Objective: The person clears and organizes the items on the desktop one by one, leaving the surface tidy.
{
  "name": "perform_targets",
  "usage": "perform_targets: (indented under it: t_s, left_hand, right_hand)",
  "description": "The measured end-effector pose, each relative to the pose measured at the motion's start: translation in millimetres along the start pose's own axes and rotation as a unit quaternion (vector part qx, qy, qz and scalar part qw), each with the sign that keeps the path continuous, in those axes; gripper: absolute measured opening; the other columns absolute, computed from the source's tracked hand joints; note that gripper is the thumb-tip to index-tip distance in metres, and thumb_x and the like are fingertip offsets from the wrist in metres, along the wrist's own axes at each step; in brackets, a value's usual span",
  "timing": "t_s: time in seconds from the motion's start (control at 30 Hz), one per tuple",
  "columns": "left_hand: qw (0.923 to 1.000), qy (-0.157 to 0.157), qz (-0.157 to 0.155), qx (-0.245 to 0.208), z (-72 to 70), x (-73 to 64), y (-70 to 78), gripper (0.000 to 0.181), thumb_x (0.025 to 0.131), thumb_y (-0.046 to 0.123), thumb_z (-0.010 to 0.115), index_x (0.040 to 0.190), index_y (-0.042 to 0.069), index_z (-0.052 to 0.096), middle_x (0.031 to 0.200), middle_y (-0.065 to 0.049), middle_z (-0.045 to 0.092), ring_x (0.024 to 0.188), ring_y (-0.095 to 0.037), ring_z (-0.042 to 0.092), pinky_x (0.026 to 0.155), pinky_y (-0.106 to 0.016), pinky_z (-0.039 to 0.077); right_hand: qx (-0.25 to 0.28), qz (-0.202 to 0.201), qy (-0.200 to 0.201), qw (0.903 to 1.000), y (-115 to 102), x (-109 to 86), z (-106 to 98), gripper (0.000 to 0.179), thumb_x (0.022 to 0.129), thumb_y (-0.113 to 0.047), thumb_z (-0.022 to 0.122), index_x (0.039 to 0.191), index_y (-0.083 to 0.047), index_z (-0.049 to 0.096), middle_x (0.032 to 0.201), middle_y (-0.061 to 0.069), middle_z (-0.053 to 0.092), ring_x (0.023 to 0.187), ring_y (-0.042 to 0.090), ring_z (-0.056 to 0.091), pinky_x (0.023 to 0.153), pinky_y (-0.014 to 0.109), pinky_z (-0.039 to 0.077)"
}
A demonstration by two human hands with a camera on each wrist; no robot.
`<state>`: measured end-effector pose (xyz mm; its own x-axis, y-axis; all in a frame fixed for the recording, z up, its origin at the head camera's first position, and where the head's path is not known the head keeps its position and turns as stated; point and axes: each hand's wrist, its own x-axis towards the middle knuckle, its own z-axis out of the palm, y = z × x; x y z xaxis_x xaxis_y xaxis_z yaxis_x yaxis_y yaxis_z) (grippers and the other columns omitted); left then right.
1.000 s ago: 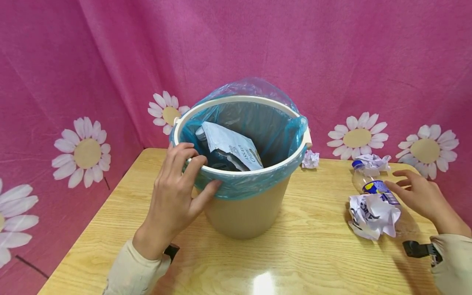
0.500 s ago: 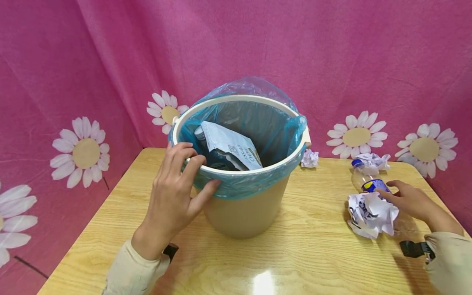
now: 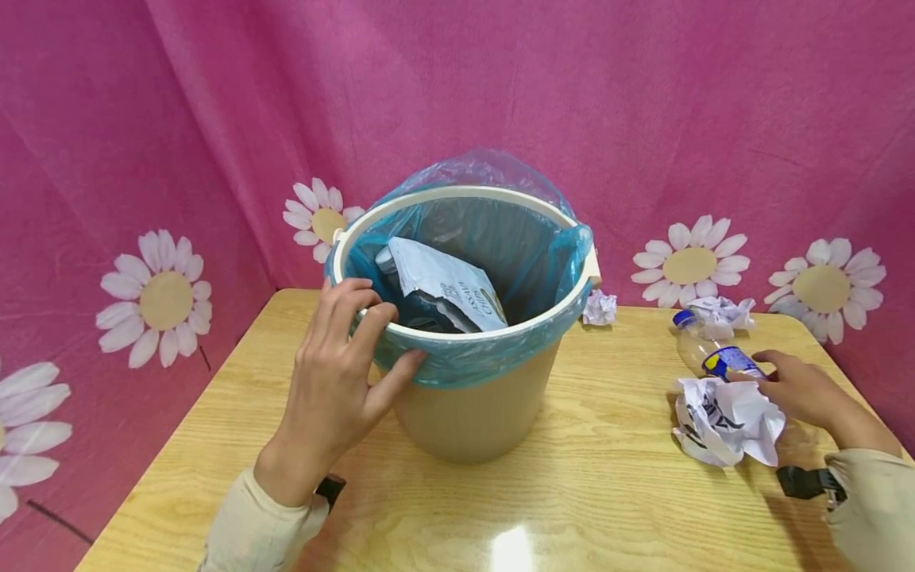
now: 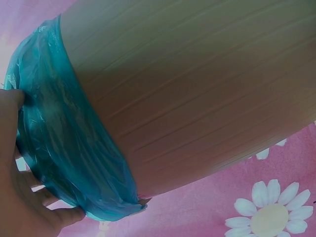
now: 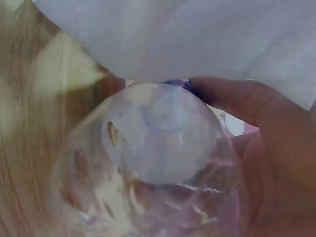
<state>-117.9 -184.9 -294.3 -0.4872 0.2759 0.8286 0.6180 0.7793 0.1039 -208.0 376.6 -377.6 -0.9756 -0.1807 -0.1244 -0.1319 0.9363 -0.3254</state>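
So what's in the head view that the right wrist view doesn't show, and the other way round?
Only the head view shows the lined bin, the torn packet inside it, the left hand at its rim, and the blue cap of the bottle.

Only the right wrist view shows the bottle's clear base end-on.

Both share the bottle, nearby crumpled paper, the right hand and wooden tabletop.

The left hand [image 3: 329, 373] is raised, its back toward the head camera, fingers [image 3: 372, 322] bent and thumb spread apart from them, while the right hand [image 3: 808, 393] angles inward with digits curled, both wrists emerging from pale sleeves [image 3: 260, 516].
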Motion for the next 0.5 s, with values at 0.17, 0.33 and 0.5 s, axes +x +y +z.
perform_targets:
  t_s: [0.17, 0.33, 0.5]
  left_hand:
    - [1.0, -0.002, -0.001, -0.003, -0.6, 0.3, -0.3, 0.055, 0.1, 0.055, 0.044, 0.112, 0.003, 0.06, 0.117, -0.018, 0.055, 0.126, -0.035, 0.047, 0.116, -0.054, 0.029]
    - [1.0, 0.0, -0.002, -0.003, -0.4, -0.3, -0.5, 0.055, 0.1, 0.055, 0.044, 0.111, 0.003, 0.06, 0.116, -0.019, 0.055, 0.125, -0.035, 0.047, 0.115, -0.054, 0.031]
    - [1.0, 0.001, -0.003, -0.006, 0.0, -1.4, 0.0, 0.054, 0.1, 0.054, 0.046, 0.111, 0.003, 0.06, 0.117, -0.019, 0.055, 0.126, -0.036, 0.047, 0.11, -0.054, 0.039]
  right_hand:
    - [0.007, 0.003, 0.026, 0.9996, 0.5, -3.5, -1.8, 0.059, 0.098, -0.026, 0.06, 0.124, 0.024, 0.042, 0.099, 0.039, 0.061, 0.086, 0.044, 0.064, 0.068, 0.048, 0.055]
    - [0.003, 0.011, 0.047, 0.9988, -1.2, -3.4, -4.7, 0.069, 0.099, -0.038, 0.059, 0.125, 0.024, 0.042, 0.101, 0.04, 0.06, 0.085, 0.043, 0.064, 0.068, 0.047, 0.054]
    - [-0.003, 0.008, 0.069, 0.9976, -2.3, -2.6, -6.1, 0.069, 0.097, -0.038, 0.061, 0.124, 0.023, 0.044, 0.099, 0.039, 0.062, 0.083, 0.042, 0.064, 0.066, 0.045, 0.053]
